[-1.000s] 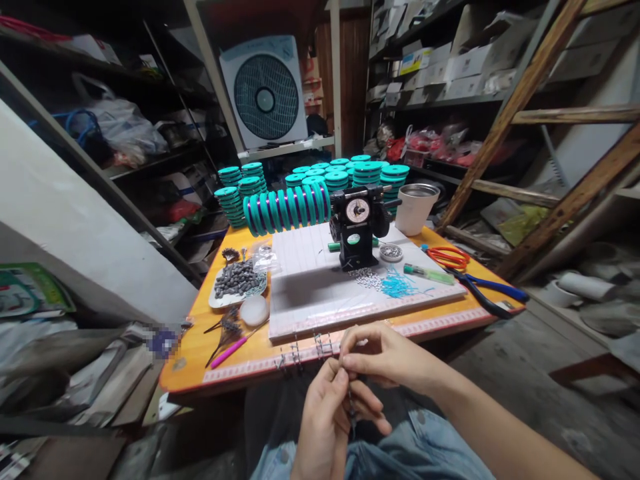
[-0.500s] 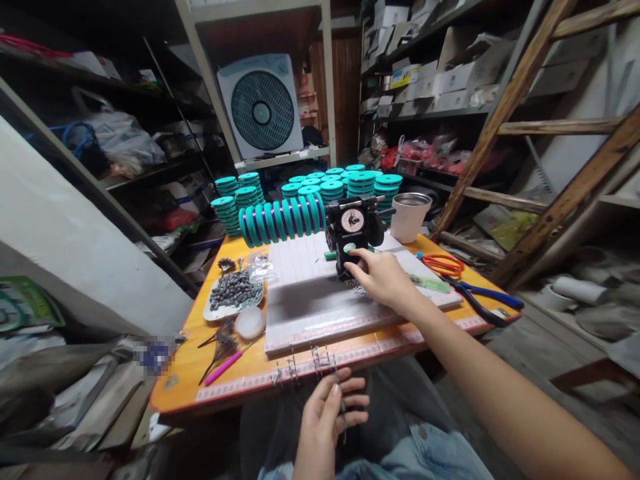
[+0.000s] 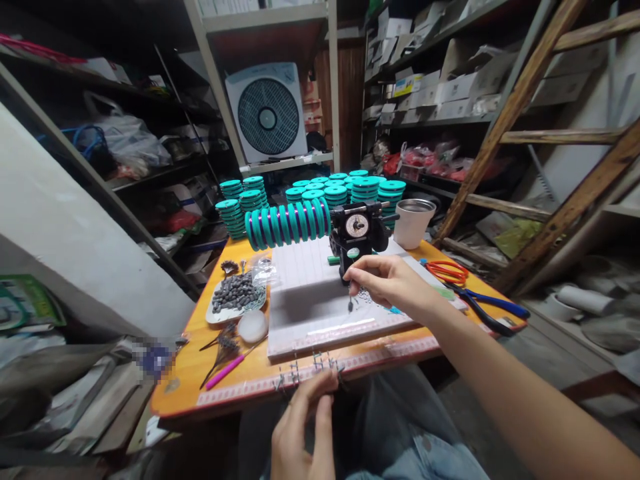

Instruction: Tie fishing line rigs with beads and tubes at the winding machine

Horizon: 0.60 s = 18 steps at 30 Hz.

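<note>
My right hand point(image 3: 387, 283) hovers over the white foam board point(image 3: 310, 293), fingers pinched on a small dark metal piece that dangles below them. It is just in front of the black winding machine point(image 3: 357, 233), beside a pile of small silver parts point(image 3: 370, 295). My left hand point(image 3: 300, 427) is low at the near table edge, fingertips touching the small wire rigs point(image 3: 315, 365) hooked along the edge. A row of teal spools point(image 3: 287, 223) sits on the machine's shaft.
The orange table point(image 3: 230, 373) holds a plate of grey sinkers point(image 3: 236, 293), a white round lid point(image 3: 253, 327), a pink tool point(image 3: 230, 363), a metal cup point(image 3: 414, 223), orange scissors point(image 3: 447, 272) and blue pliers point(image 3: 493, 308). Stacked teal spools point(image 3: 350, 187), shelves and a ladder point(image 3: 540, 133) surround it.
My right hand left my lap, reached the parts pile by the machine, and has now lifted a small piece. My left hand moved from my lap up to the wire rigs at the table edge.
</note>
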Each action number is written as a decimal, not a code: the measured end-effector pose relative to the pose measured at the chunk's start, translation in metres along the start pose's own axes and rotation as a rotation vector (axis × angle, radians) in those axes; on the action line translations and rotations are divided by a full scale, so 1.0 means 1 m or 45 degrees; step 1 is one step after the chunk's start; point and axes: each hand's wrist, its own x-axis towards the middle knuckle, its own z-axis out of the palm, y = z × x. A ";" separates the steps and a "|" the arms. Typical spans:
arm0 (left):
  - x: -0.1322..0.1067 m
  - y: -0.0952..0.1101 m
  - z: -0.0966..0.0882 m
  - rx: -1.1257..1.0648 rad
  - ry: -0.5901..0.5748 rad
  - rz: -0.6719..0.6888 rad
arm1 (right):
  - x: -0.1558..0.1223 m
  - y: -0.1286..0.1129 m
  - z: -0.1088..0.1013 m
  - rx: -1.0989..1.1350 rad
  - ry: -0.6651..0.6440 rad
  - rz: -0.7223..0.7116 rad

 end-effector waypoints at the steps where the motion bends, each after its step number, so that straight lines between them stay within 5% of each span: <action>1: 0.005 0.009 0.005 0.012 0.009 0.042 | -0.002 -0.003 -0.001 0.064 -0.044 0.013; 10: 0.065 0.041 0.051 -0.091 -0.291 0.379 | -0.014 -0.012 0.002 0.435 -0.335 0.100; 18: 0.054 0.040 0.056 -0.255 -0.530 0.147 | -0.017 -0.014 -0.001 0.631 -0.410 0.226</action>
